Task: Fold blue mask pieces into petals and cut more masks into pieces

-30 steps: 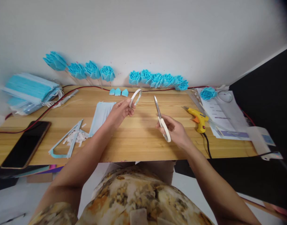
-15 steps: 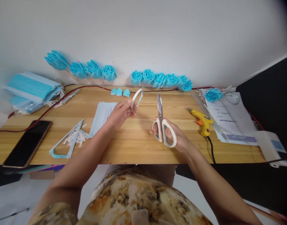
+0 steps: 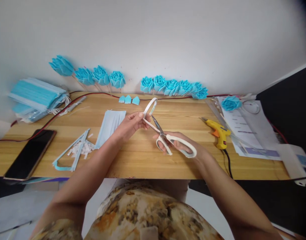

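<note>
My left hand [image 3: 135,122] pinches a narrow white roll of tape [image 3: 149,106], which stands up as a ring above the fingertips. My right hand [image 3: 184,143] has its fingers through the white handles of a pair of scissors [image 3: 176,141]. The scissor blades point up and left, close to the fingers of my left hand and just below the roll. A pale strip lies alongside the blades; whether it is tape or a blade edge I cannot tell. Left of my left hand, a light blue face mask [image 3: 110,128] rests on the wooden table [image 3: 143,163].
Blue handmade flowers [image 3: 171,86] line the wall. Small blue cut pieces [image 3: 128,99] lie behind my hands. A yellow glue gun [image 3: 219,133] and papers [image 3: 250,130] are right. Left are stacked masks [image 3: 36,95], a phone [image 3: 30,155] and white scraps [image 3: 81,148].
My right hand has turned the scissors from pointing upward to pointing left, bringing the blades to the tape roll. The handles have spread apart. My left hand has shifted slightly right.
</note>
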The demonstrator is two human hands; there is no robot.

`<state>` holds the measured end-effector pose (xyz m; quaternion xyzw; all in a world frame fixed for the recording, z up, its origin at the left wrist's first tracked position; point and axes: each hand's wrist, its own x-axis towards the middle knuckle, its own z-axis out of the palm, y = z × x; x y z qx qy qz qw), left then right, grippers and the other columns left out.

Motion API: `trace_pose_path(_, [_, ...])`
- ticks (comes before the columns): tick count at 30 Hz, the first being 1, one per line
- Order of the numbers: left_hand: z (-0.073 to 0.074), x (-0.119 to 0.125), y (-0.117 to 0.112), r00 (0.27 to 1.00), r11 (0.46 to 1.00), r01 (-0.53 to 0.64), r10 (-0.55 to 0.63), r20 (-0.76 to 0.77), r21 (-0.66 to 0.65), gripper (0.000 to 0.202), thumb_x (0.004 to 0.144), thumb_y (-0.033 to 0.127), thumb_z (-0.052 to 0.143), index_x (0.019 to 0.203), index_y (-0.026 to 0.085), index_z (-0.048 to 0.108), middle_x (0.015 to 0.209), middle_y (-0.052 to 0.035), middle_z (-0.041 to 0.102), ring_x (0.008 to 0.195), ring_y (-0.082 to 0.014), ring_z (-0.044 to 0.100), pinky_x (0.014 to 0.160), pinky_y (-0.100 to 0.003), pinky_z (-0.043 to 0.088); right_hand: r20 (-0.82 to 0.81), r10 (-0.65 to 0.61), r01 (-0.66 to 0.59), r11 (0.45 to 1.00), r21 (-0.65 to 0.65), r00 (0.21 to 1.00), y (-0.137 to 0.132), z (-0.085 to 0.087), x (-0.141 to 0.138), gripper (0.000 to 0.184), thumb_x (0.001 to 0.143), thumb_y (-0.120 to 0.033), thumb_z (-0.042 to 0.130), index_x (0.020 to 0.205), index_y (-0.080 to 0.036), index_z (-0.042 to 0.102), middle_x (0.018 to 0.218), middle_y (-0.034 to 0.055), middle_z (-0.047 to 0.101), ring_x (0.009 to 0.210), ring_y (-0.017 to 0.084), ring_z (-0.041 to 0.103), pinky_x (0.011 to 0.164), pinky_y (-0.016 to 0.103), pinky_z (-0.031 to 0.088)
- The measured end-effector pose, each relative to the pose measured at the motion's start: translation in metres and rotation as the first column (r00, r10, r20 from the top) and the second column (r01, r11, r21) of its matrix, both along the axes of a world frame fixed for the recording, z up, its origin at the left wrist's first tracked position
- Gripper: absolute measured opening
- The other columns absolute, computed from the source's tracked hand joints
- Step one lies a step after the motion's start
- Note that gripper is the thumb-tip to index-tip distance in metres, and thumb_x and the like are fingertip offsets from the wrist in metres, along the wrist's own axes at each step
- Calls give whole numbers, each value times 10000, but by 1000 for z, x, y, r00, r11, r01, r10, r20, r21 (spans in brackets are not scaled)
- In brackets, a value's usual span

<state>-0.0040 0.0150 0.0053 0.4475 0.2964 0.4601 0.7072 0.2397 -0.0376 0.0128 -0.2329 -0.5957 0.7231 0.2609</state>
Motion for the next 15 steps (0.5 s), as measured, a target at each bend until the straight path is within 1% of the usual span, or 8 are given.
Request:
trace_pose_path(3, [-3,-1,0,999,999,34,-35,20,36,486,762,604,789,884,136,753,829,-85,723,696,-153,668,670,-282,545,-12,16,-15,999,28,1000,5,1,1,690,853,-690,629,1312,-175,633,946,71,594,793,156,580,653,280,496])
trace_pose_path(8, [-2,-3,0,998,996,53,-54,12,66,505,768,628,772,901,141,753,820,-92,722,714,-166,677,696,-296,555,-5,31,-31,999,-20,1000,9,6,2,706,829,-694,655,1305,-173,633,933,66,592,778,152,572,663,294,515])
trace_pose_path(13, [-1,-1,-1,997,995,72,-74,23,75,487,754,604,798,917,147,759,942,-107,739,746,-171,688,740,-322,568,-19,51,-51,999,-5,999,11,5,0,647,854,-668,646,1284,-184,644,930,60,590,786,144,570,661,276,512])
trace_pose_path(15, [-1,0,-2,996,993,88,-90,19,82,488,747,597,807,915,142,756,938,-109,743,751,-170,689,738,-314,563,-29,46,-46,999,3,999,11,5,-1,638,859,-658,649,1282,-180,641,928,56,588,774,139,569,657,273,509])
